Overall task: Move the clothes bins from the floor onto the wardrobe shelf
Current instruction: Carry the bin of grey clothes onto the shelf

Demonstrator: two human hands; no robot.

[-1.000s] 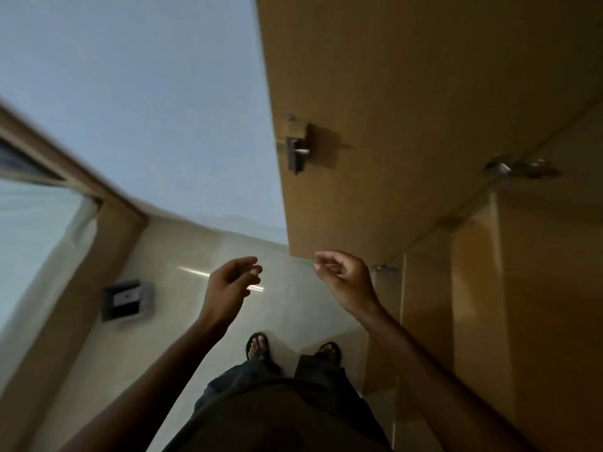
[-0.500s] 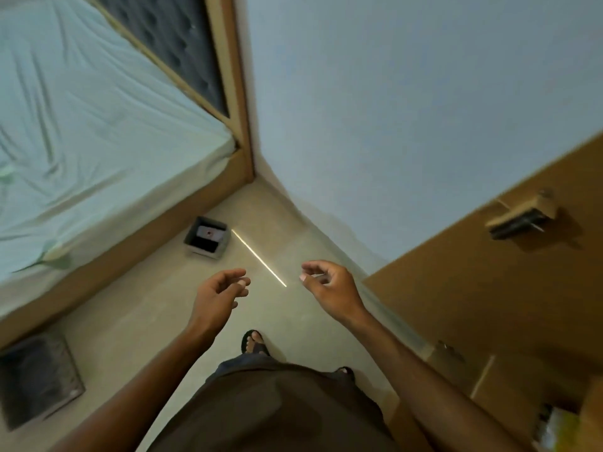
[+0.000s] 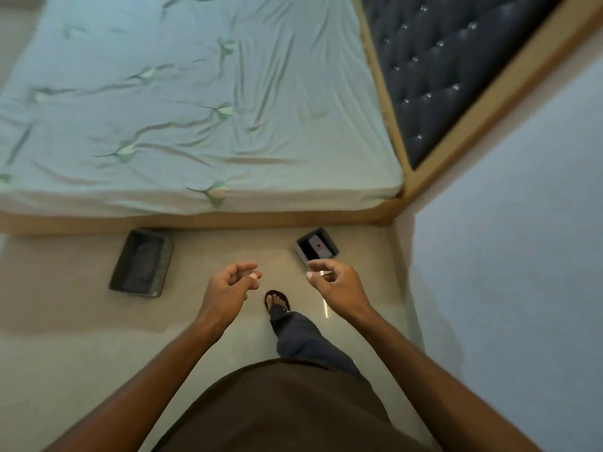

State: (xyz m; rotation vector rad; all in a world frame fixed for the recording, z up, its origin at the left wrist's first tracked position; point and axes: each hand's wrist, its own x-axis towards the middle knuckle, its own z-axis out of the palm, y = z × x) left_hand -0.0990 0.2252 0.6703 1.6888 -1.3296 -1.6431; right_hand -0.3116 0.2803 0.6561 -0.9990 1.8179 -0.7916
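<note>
The left hand (image 3: 228, 285) and right hand (image 3: 336, 282) are hovering in front of the body, each grip loose and empty with its fingers slackly curled. Just past them, a sandalled foot (image 3: 277, 300) is resting on the floor (image 3: 81, 337). Farther on, a long grey clothes bin (image 3: 165, 269) is sitting on the floor to the left and a small square bin (image 3: 301, 254) to the right. Both are lying beside the bed (image 3: 195, 109).
</note>
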